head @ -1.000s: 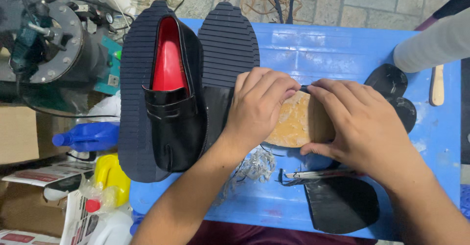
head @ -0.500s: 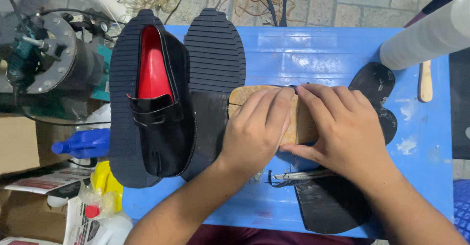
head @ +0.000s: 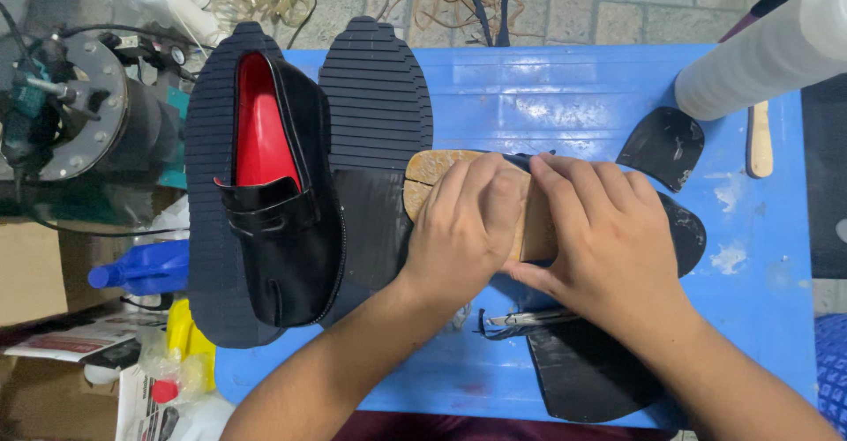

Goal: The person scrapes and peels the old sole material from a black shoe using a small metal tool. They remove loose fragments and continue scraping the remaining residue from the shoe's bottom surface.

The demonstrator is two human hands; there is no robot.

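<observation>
Both hands press flat on a tan, rough-topped shoe sole (head: 441, 172) lying mid-table: the left hand (head: 463, 225) and right hand (head: 609, 238) have fingers spread over it, gripping nothing. The black loafer with red lining (head: 273, 203) sits unattached on a ribbed black rubber sole (head: 207, 229) at left.

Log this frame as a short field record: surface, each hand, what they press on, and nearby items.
surface: blue plastic table
left hand: flat, palm down on the tan shoe-shaped sole piece
right hand: flat on the same piece, beside the left hand
grip: neither hand closed around anything; both press
left of hands: black loafer with red lining lying on a black ribbed rubber sole; second ribbed sole beside it
near edge: metal tool, partly hidden
right: black heel-shaped leather cut-out
</observation>
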